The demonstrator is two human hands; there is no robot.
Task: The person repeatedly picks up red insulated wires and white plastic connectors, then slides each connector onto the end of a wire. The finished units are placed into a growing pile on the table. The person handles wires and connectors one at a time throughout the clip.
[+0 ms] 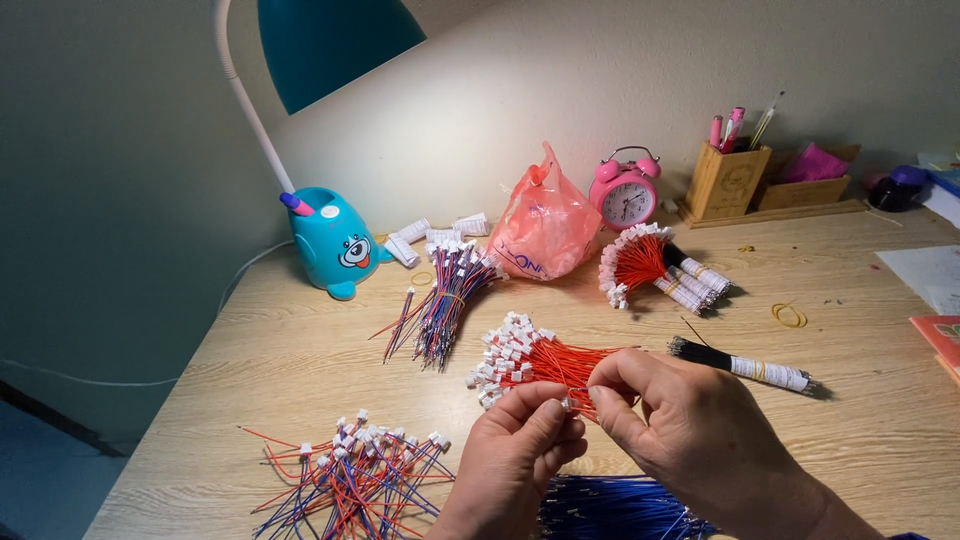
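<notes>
My left hand (515,450) and my right hand (690,435) meet fingertip to fingertip over the desk, pinching a small white connector (566,403) with thin wire between them. Just beyond the fingers lies a bundle of red wires with white connectors (525,362). Under my wrists sits a bundle of blue wires (610,505), partly hidden. A loose pile of red and blue wires with white plugs (350,475) spreads to the left of my left hand.
A wooden desk (300,350) holds a blue lamp base (332,242), a bundle of mixed wires (445,300), a pink plastic bag (543,228), a pink alarm clock (624,192), another red wire bundle (650,265), a black wire bundle (740,364), a wooden pen holder (728,180), a rubber band (789,315).
</notes>
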